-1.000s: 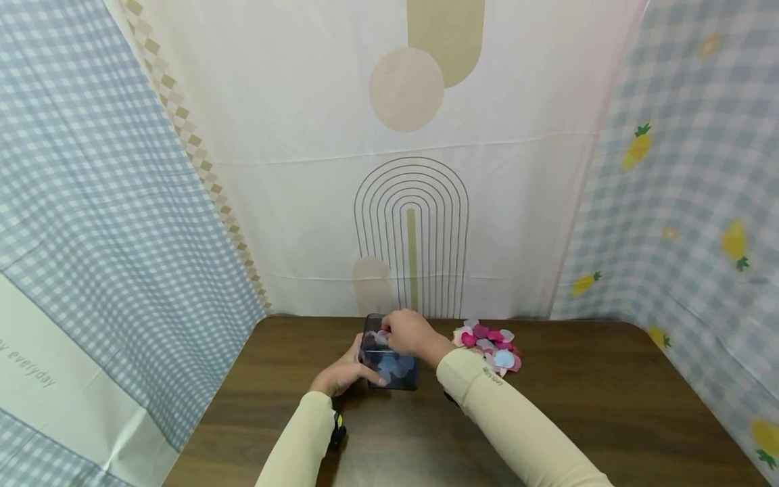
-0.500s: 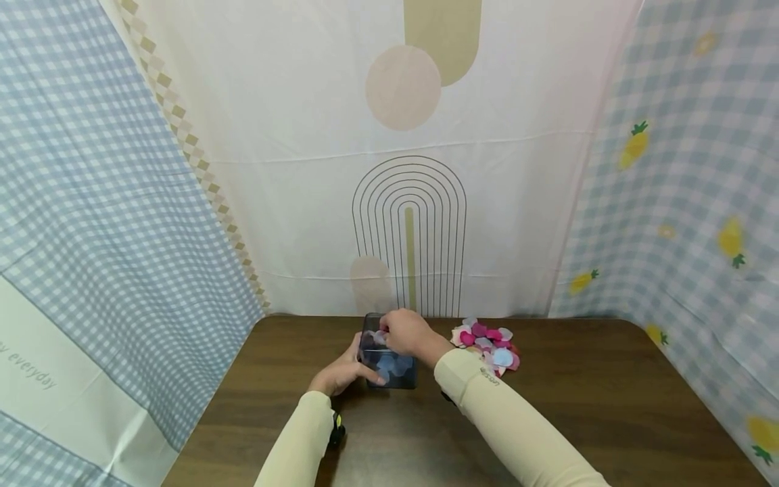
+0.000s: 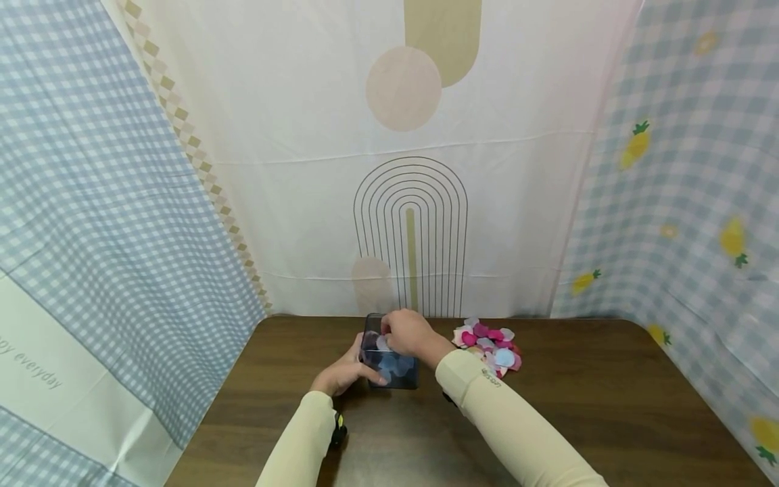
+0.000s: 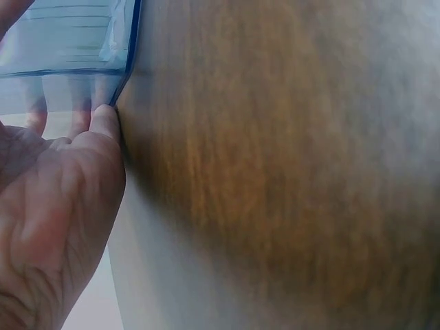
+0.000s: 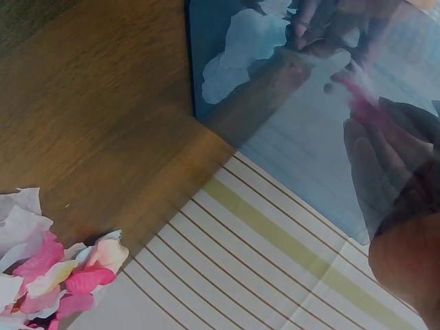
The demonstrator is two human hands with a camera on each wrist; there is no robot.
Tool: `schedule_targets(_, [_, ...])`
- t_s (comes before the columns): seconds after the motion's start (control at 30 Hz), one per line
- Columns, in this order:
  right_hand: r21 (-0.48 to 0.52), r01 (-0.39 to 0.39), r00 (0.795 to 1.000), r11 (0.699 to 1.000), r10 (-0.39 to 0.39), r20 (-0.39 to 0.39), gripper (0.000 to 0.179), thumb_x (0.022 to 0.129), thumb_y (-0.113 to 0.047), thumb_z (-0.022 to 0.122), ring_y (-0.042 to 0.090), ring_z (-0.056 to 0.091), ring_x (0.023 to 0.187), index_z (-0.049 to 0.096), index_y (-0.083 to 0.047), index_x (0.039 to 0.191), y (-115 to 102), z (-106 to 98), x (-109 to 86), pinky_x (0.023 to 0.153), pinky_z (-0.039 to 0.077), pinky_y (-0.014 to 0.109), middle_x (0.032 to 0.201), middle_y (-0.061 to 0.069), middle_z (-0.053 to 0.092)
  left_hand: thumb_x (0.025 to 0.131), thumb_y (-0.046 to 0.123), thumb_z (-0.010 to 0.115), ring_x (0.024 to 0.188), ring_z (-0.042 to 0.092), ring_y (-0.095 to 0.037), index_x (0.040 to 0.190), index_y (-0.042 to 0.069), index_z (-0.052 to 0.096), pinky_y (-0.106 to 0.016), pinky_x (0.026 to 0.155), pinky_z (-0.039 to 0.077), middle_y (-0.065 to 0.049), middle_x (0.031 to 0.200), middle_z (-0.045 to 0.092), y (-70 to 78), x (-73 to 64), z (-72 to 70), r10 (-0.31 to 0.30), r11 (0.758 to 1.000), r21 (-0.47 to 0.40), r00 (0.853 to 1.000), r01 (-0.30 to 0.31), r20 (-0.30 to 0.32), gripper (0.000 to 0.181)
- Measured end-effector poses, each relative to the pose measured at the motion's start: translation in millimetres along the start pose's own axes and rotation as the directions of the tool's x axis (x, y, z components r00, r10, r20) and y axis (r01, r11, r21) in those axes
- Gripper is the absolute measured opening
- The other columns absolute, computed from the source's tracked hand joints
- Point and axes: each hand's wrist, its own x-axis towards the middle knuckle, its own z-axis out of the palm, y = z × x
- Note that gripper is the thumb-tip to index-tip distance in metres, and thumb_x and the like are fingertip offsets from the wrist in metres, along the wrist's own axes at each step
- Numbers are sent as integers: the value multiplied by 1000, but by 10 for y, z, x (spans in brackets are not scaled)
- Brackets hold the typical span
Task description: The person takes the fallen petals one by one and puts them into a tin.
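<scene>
A see-through bluish plastic box (image 3: 406, 380) stands near the table's back edge, with pale petals (image 5: 251, 41) showing through its wall. My left hand (image 3: 345, 370) grips the box from its left side, thumb across the front; the left wrist view shows its fingers (image 4: 104, 122) along the clear wall. Reaching into the box from the right is my right hand (image 3: 410, 331), its fingers curled. Seen through the wall in the right wrist view, a pink petal (image 5: 361, 100) lies at its pinched fingertips.
To the right of the box lies a loose heap of pink, white and pale blue petals (image 3: 489, 346). The brown wooden table (image 3: 608, 399) meets a white hanging cloth (image 3: 517, 223) at the back, and checked cloths (image 3: 182, 203) hang at both sides.
Pale petals by my right fingertips sit slightly lower in the box than before. Both hands and the box keep almost the same place.
</scene>
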Motion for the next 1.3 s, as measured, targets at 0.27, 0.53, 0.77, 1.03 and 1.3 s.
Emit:
schedule_targets(0.27, [10,1,1000,1000,-1,2,14,100,-20,68,15,64,83,78,-13,106,9,-2,-14,86,61,39,96,2,77,71,-4,88,129,60,-26,158,16,20,-49,123,38,-21,153,53,-15,16,-4,8,1000,-14,1000,-8,6,112])
schedule_targets(0.53, [16,-8,1000,1000,8,-8,15,101,-21,68,17,67,88,79,-13,107,-7,-16,-23,89,61,41,101,4,79,71,-4,89,128,60,-25,158,16,21,-47,121,39,-20,152,54,-17,30,-4,13,1000,-14,1000,-13,6,112])
schedule_targets(0.77, [27,-20,1000,999,20,1,15,102,-22,68,15,65,87,79,-14,109,-1,0,-18,89,61,40,102,3,78,71,-3,88,129,59,-27,159,15,19,-50,123,38,-20,152,53,-4,6,11,4,1000,-8,1000,-4,0,113])
schedule_targets(1.03, [34,-42,999,999,41,7,17,104,-22,67,17,66,90,79,-14,114,-18,-14,-22,92,61,41,107,4,79,72,-3,88,131,58,-28,159,16,19,-53,126,33,-21,153,52,15,-2,18,10,1000,-18,1000,-10,1,112])
schedule_targets(1.3, [19,-14,1000,1000,14,-15,19,104,-21,66,21,72,98,79,-12,114,-11,-2,-34,94,61,44,110,5,80,71,-3,89,129,58,-27,161,15,18,-49,123,36,-21,152,52,-9,5,8,0,1000,-18,1000,0,-1,116])
